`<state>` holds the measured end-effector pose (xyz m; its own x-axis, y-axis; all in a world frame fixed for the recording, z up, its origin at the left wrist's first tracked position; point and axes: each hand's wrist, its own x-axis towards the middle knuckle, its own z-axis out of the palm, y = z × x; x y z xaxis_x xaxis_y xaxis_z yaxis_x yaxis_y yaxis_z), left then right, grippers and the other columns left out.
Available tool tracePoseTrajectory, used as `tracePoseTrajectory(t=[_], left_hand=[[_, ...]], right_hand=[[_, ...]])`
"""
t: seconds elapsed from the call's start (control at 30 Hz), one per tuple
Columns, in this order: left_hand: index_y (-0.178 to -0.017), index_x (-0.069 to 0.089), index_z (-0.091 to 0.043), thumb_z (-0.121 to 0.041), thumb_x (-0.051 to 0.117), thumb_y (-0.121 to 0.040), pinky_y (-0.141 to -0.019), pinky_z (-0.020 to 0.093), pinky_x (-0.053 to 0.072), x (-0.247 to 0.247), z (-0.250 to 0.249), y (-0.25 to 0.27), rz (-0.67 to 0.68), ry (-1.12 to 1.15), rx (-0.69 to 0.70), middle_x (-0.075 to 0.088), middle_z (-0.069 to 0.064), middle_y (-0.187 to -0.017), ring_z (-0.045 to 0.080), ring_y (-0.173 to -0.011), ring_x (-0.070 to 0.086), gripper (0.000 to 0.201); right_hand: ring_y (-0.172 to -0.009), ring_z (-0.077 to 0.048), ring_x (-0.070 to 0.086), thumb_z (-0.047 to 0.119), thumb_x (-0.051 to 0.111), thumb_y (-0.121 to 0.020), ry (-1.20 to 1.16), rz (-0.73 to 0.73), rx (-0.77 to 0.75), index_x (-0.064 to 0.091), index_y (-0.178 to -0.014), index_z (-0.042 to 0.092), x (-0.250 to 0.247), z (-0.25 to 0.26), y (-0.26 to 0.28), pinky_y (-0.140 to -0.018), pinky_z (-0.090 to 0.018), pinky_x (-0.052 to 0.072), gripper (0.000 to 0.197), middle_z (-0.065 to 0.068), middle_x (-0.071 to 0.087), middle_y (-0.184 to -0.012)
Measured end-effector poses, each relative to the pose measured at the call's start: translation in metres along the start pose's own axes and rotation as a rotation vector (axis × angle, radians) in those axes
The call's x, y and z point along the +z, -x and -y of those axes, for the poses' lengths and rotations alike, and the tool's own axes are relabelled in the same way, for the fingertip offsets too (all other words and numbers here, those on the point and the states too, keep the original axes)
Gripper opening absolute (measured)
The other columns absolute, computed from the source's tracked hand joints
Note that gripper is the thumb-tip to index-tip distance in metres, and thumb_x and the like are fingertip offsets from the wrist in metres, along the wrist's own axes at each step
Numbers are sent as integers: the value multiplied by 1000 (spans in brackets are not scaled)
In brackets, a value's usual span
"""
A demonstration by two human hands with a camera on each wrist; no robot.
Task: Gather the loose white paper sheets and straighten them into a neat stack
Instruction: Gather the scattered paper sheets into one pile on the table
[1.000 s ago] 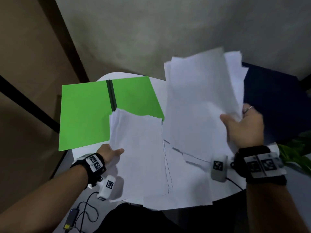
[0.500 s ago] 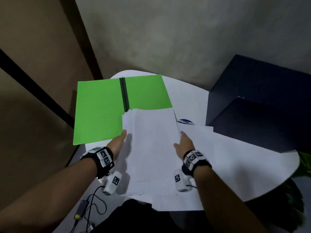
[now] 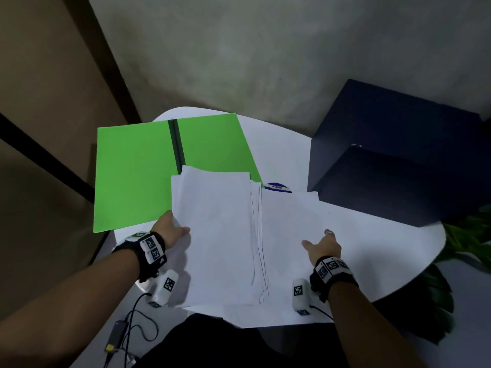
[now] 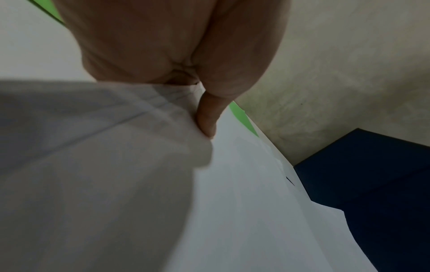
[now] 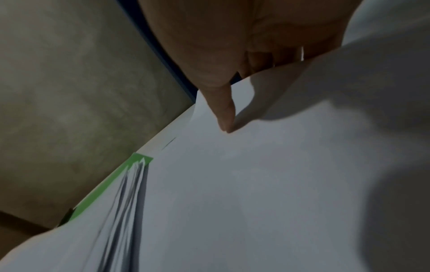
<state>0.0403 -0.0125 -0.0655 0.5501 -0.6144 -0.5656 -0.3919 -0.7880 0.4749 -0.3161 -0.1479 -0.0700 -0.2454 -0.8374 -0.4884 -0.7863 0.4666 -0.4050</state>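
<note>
A roughly squared stack of white sheets (image 3: 220, 235) lies in the middle of the round white table (image 3: 279, 144), its far end overlapping the green folder (image 3: 138, 176). My left hand (image 3: 172, 229) grips the stack's left edge, thumb (image 4: 206, 117) on top and fingers underneath. To the right lie loose white sheets (image 3: 289, 216), partly under the stack. My right hand (image 3: 322, 245) pinches one of them at its right edge, thumb (image 5: 224, 110) pressed on top and fingers hidden beneath the paper.
The open green folder hangs over the table's left edge. A dark blue box (image 3: 398, 160) stands at the back right, with a small blue item (image 3: 277, 187) peeking out behind the papers. Plant leaves (image 3: 467, 240) are at the right, a cable and adapter (image 3: 117, 333) at the lower left.
A second ago my right hand held a raised bunch of sheets; these now lie on the stack. That hand has since moved right onto the loose sheets. My left hand kept its hold.
</note>
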Motion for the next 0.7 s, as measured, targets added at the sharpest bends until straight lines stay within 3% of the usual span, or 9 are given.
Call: tracePoseTrajectory(t=[0.1, 0.37, 0.5, 0.6, 0.7], left_hand=[[-122, 45, 4, -26, 68, -89, -85, 33, 37, -1, 1, -1, -2, 18, 9, 55, 20, -124, 29, -103, 50, 50], [-131, 42, 5, -27, 71, -87, -101, 42, 39, 1, 5, -4, -2, 32, -18, 51, 23, -135, 38, -123, 49, 61], [-133, 43, 2, -26, 72, -86, -104, 44, 41, -1, 8, -5, -12, 43, -17, 53, 21, -136, 38, -124, 50, 61], [-128, 47, 0, -24, 73, -84, -101, 43, 44, -3, 11, -6, -11, 47, -17, 58, 19, -131, 36, -119, 55, 56], [-130, 46, 0, -25, 73, -84, -103, 43, 43, -3, 12, -7, -7, 44, -19, 56, 18, -134, 35, -122, 53, 59]], right_hand=[[-125, -36, 54, 21, 76, -83, -26, -2, 17, 38, -144, 10, -4, -1, 2, -99, -41, 47, 73, -16, 53, -140], [-124, -33, 56, 25, 79, -79, -71, 45, 52, 45, -139, 8, -4, 6, 13, -101, -39, 48, 72, -12, 55, -139], [-108, -34, 64, 19, 75, -84, -95, -50, -138, 61, -119, 2, -34, 28, 35, -89, -32, 49, 42, -14, 66, -120], [-97, -31, 68, 19, 75, -82, -127, -180, -361, 69, -106, 7, -84, 57, 56, -86, -35, 53, 27, -11, 72, -104], [-75, -10, 71, 19, 78, -78, -314, -280, -529, 71, -93, 13, -132, 82, 75, -72, -27, 59, 18, 1, 74, -87]])
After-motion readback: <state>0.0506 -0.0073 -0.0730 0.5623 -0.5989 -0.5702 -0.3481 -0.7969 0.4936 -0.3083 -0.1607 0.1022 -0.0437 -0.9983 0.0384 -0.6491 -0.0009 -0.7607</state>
